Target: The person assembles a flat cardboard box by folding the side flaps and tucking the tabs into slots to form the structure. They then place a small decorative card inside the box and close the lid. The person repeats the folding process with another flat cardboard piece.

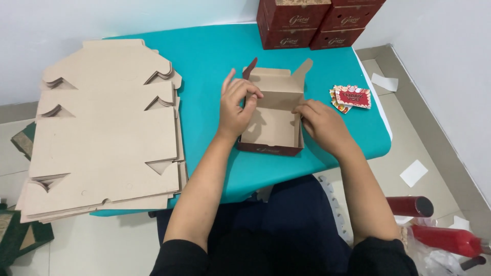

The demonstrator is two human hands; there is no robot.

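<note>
A half-folded cardboard box (271, 122), red outside and brown inside, sits open on the teal table (209, 56). The left hand (236, 105) pinches its left wall, fingers bent over the edge; the right hand (321, 125) presses fingertips against the right wall. Flat cardboard blanks (102, 133) are stacked well left; finished red boxes (312, 23) stand behind.

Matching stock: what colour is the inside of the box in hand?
Plain brown inside the box; head view.
</note>
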